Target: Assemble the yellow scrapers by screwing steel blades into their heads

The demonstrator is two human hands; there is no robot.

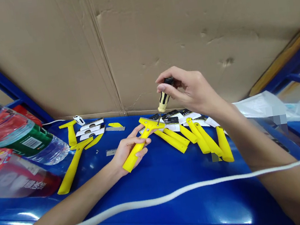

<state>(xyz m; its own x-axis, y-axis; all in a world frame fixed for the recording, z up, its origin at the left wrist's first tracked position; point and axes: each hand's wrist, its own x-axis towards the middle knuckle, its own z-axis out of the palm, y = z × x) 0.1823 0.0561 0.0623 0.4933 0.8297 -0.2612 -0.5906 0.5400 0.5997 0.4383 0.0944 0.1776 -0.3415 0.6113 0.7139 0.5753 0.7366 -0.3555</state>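
Note:
My left hand (128,149) is wrapped round the handle of a yellow scraper (136,152), which is tilted with its wide head up and to the right. A screwdriver (163,101) with a cream and black handle is held from above by my right hand (183,85). Its shaft points down, and the tip meets the right end of the scraper's head at a screw. Several yellow scraper handles (205,138) lie to the right of the held scraper. On the left are a long yellow scraper (72,168) and a shorter yellow scraper (72,134).
White and black blade packets (92,127) and a loose metal blade (115,129) lie on the blue table (160,185). A plastic bottle (28,139) and a red-lidded cup (17,179) stand at left. A white cable (151,202) crosses in front. Cardboard (155,33) stands behind.

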